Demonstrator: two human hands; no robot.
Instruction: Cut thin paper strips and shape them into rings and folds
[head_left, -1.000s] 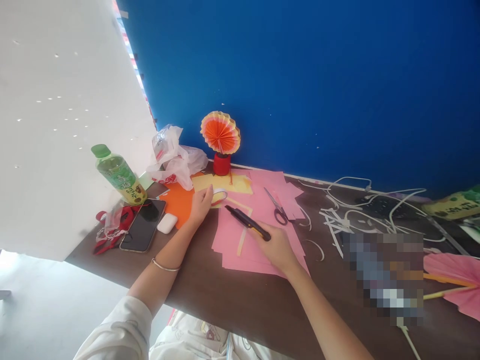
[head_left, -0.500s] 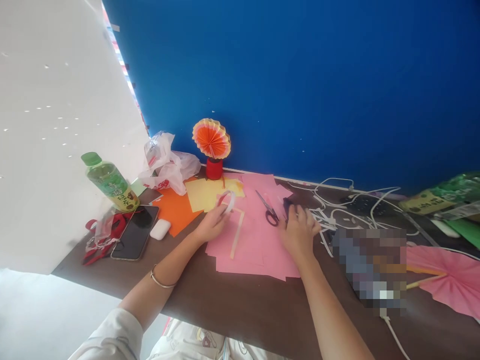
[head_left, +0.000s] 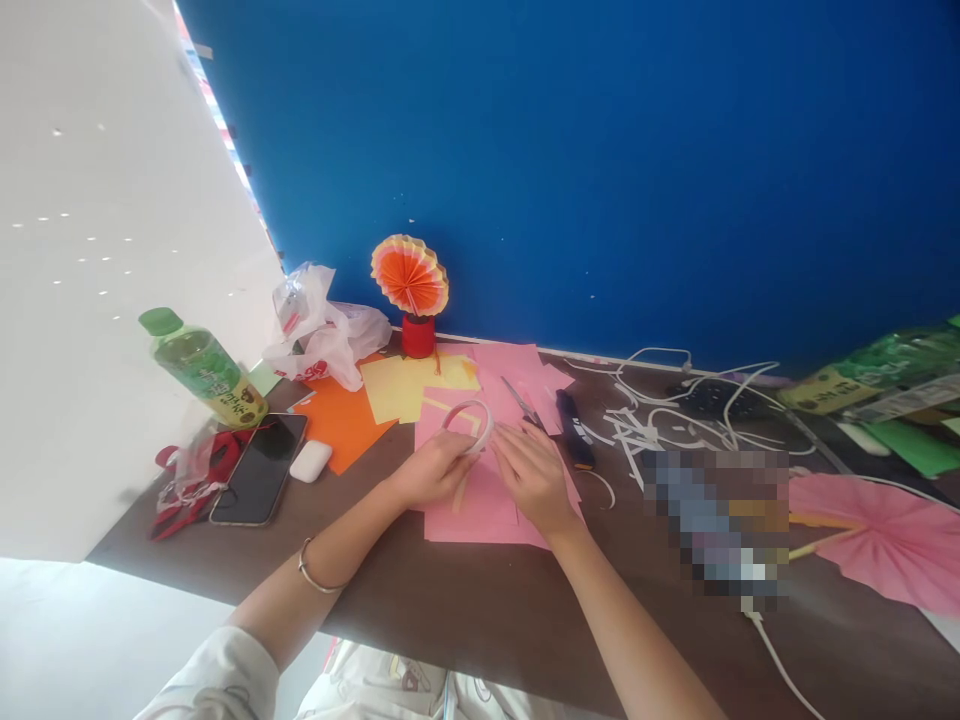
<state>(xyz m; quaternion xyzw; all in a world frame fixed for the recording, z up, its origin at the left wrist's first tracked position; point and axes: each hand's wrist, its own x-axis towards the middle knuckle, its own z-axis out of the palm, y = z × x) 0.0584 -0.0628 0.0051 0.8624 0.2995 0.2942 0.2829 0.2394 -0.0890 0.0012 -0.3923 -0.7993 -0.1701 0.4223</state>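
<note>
My left hand (head_left: 435,468) grips a roll of white tape (head_left: 486,425), held upright over the pink paper (head_left: 469,530). My right hand (head_left: 534,480) meets the roll's right side, its fingers close together with the tips at the tape's edge. Whether a loose tape end lies between those tips is too small to make out. Just beyond the right fingers are scissors (head_left: 523,398), their handles partly hidden. To their right rests a black tool (head_left: 574,430) with white lettering and an orange end. A pale strip (head_left: 459,492) shows on the paper below the roll.
Left are a green-capped bottle (head_left: 206,370), a phone (head_left: 259,470) and a white case (head_left: 310,461). Behind stand a plastic bag (head_left: 330,335) and a paper fan on a red base (head_left: 418,337). White cables (head_left: 675,375), paper scraps (head_left: 630,430) and a pink fan (head_left: 885,535) lie right.
My right hand has left the black tool and moved left to the roll of tape. The left hand has brought the roll slightly right and lower. The view has shifted a little.
</note>
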